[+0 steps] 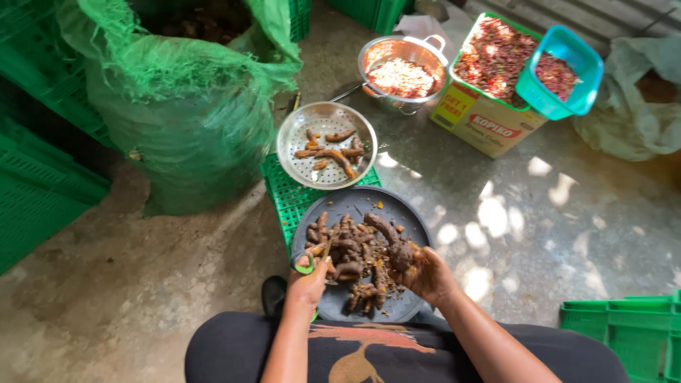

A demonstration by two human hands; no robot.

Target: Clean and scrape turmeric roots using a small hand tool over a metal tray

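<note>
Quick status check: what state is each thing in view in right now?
Left hand: gripping green-handled peeler.
Right hand: holding an unpeeled root.
Dark tray: heaped with unpeeled roots.
Perforated metal dish: a few peeled orange roots inside.
Green mesh sack: open, upright.
Metal pot: uncovered, holding pale bits.
Teal tub: tilted, partly filled.

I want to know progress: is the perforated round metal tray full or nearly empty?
Nearly empty: the perforated round metal tray holds few peeled orange roots.

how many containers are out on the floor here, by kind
perforated metal trays: 1
metal pots: 1
dark round trays: 1
teal plastic tubs: 1
cardboard boxes: 1
green mesh sacks: 1
total: 6
</note>
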